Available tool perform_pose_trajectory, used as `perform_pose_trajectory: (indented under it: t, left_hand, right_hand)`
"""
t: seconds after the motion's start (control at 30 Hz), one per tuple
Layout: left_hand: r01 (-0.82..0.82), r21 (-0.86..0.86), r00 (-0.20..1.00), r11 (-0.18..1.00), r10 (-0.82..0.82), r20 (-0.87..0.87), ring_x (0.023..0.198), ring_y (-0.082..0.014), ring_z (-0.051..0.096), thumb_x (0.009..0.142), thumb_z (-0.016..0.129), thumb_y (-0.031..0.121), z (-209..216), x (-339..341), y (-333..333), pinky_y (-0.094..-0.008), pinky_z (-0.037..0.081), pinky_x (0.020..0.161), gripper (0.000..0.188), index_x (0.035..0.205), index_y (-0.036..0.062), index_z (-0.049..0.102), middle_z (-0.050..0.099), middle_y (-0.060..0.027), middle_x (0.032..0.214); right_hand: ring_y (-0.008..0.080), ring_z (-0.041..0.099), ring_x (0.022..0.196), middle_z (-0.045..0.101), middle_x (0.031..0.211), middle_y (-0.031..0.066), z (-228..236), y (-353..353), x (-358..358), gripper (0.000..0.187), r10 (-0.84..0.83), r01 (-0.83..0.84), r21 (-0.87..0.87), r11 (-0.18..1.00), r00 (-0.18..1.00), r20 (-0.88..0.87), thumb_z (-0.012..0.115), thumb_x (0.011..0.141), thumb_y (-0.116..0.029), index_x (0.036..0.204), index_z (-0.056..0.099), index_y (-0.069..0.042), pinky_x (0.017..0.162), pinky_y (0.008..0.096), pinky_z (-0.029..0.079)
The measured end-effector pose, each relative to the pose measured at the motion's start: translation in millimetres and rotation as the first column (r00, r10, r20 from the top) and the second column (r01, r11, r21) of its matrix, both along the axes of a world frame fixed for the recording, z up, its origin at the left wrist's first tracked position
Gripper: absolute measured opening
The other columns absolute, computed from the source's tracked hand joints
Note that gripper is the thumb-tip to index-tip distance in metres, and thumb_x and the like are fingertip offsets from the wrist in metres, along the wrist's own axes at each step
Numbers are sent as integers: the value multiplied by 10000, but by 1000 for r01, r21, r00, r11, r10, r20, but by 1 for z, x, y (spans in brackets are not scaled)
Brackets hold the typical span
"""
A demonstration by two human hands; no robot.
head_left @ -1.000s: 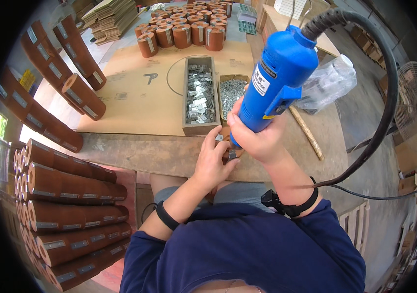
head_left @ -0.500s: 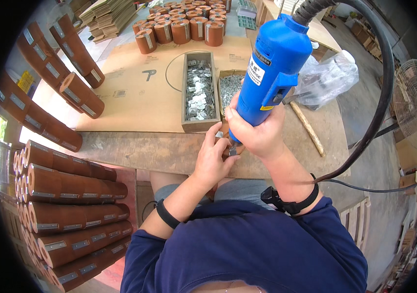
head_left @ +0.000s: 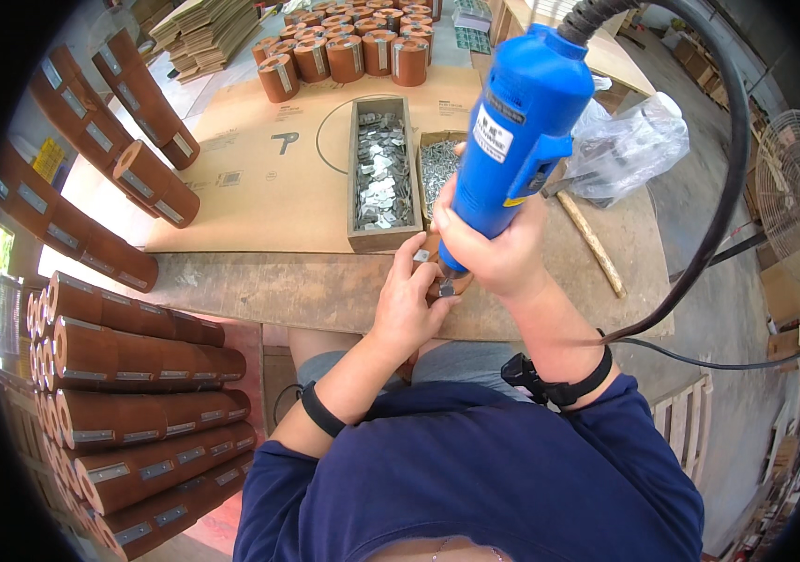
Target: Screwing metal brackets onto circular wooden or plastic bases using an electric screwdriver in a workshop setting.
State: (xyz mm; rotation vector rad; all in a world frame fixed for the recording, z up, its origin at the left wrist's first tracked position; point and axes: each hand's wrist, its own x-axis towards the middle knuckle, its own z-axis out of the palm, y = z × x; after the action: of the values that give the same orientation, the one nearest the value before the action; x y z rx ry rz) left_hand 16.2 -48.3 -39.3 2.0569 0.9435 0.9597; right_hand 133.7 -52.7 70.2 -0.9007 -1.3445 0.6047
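Observation:
My right hand [head_left: 492,245] is wrapped round the lower body of a blue power screwdriver [head_left: 526,122], which is tilted with its tip pointing down at the bench's front edge. Just below that tip, my left hand [head_left: 409,304] is closed on a small brown piece [head_left: 461,284], mostly hidden by my fingers. A small grey metal plate [head_left: 447,289] lies against it beside my left fingertips. The screwdriver's tip is at this plate; whether a screw sits there is too small to tell. Another bit of metal [head_left: 421,255] shows by my index finger.
Beyond my hands stand a wooden box of metal plates [head_left: 351,178] and a box of screws [head_left: 437,164]. Brown cylinders with metal strips are stacked at left [head_left: 147,351] and grouped at the back [head_left: 346,61]. A stick [head_left: 592,245], plastic bag [head_left: 639,150] and hanging cable [head_left: 747,122] are at right.
The screwdriver has tilted and shifted very slightly, its tip staying at the metal plate. My left hand keeps its place and grip.

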Motion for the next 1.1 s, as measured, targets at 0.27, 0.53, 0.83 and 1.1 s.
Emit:
perform_pose_trajectory:
  t: [0.27,0.53,0.83,1.1]
  left_hand:
    - [21,27,1000,999,-20,-24,905,-279,547,554,748,57,4,-2,1,-338,486,726,361,855,22,551,369,-169,1227]
    - [-34,191,988,981,62,-141,971,-331,495,528,786,240,21,5,-8,-379,462,767,463,855,30,535,351,-211,1234]
    - [136,310,951,941,-36,-308,1104,-380,385,523,764,188,19,-2,9,-420,375,896,439,869,30,545,327,-223,1259]
    - [242,-82,917,967,-256,-307,1051,-430,434,580,739,115,45,-32,-2,-401,417,871,430,959,63,543,299,-232,1256]
  right_hand:
    - [172,558,662,533,761,104,11,-13,16,531,65,-49,90,995,980,-189,553,703,1,1177,314,12,625,299,472]
    - [185,542,620,517,730,90,-28,-27,85,467,-311,285,-127,950,827,-469,570,729,-96,1133,356,-2,563,330,476]
    - [211,543,584,512,690,76,-128,-39,152,238,-620,271,-558,784,360,-697,607,706,-133,872,455,-53,524,364,478]
    - [214,537,601,514,709,81,-174,-47,163,247,-645,181,-622,761,314,-697,619,705,-155,859,457,-50,539,365,480]
